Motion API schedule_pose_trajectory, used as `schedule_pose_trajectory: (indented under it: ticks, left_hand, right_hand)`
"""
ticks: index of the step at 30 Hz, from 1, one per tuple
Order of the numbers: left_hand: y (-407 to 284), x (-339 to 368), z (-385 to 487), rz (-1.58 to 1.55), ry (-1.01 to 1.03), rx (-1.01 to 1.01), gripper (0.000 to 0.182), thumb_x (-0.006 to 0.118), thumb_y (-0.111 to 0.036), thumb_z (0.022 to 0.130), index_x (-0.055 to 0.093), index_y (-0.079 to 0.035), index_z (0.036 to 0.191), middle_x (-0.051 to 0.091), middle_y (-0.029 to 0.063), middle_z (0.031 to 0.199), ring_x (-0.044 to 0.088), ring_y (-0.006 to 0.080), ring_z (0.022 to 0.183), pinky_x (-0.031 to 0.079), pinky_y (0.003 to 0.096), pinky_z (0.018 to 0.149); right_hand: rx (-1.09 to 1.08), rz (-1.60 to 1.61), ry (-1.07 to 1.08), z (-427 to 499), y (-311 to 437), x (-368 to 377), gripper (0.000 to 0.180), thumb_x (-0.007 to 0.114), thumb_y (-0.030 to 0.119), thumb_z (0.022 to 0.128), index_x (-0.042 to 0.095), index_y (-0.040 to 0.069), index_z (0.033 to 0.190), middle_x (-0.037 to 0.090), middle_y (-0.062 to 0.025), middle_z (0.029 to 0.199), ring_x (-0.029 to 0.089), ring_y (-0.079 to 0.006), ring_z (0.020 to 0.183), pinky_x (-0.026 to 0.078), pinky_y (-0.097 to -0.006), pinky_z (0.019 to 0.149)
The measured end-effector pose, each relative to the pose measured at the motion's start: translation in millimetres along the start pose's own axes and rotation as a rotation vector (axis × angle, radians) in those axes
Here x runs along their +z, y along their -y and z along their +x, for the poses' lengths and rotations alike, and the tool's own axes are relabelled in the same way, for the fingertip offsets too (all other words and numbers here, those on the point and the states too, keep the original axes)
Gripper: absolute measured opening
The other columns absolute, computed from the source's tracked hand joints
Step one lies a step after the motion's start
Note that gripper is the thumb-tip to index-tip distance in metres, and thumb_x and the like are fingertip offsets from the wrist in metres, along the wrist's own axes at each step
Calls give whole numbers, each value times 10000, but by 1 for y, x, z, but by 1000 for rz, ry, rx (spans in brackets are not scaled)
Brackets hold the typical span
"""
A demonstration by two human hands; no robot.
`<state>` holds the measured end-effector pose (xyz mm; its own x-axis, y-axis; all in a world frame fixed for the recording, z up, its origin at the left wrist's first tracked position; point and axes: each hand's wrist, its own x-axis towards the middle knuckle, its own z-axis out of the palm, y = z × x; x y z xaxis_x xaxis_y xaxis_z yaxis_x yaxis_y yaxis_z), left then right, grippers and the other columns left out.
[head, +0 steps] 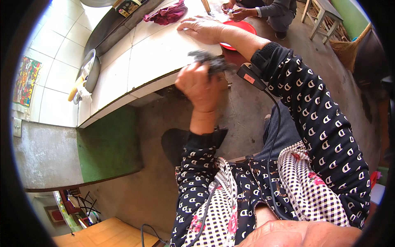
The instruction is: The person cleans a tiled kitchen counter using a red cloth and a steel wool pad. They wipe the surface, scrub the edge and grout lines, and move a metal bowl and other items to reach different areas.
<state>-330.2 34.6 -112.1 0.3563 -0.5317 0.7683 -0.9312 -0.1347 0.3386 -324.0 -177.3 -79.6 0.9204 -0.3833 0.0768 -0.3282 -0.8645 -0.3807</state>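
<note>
My left hand is closed around a dark, crumpled thing, possibly a rag or scouring pad; motion blur hides what it is. It is by the front edge of a white-tiled counter. Further along, my right hand lies palm down on the tiles near the counter's end, fingers stretched out and holding nothing. Beyond that hand is a crumpled maroon cloth on the counter. A small black box on a cable is by my right forearm.
Past the counter's end stands a red basin, with another person's hands above it. A metal pan sits against the tiled wall. To the right are a wooden stool and a straw broom. A wooden tabletop is at lower left.
</note>
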Motion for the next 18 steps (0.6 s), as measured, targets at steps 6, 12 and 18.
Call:
schedule_pose_trajectory:
  ticks: [6,12,18]
  left_hand:
    - [10,-14,9,21,-74,-96,342,826,-200,726,657,-111,1010,669,101,1049,588,335,1047,406,469,929]
    - [-15,3,15,-77,-78,-96,355,821,-130,691,645,-104,998,662,115,1029,602,335,1034,427,475,927]
    - [-6,-6,21,-97,-71,-96,357,818,-129,720,626,-83,1017,640,126,1018,592,356,1022,428,477,916]
  right_hand:
    - [-16,17,-21,0,1,-1,387,431,333,1075,589,257,1420,515,-62,1527,421,-297,1445,277,-440,1240]
    - [-6,20,-18,2,3,-3,379,435,334,1079,589,265,1419,508,-64,1533,423,-292,1443,281,-429,1240]
    - [-19,11,-25,2,4,-7,383,438,330,1077,585,269,1425,507,-55,1535,424,-294,1441,278,-440,1240]
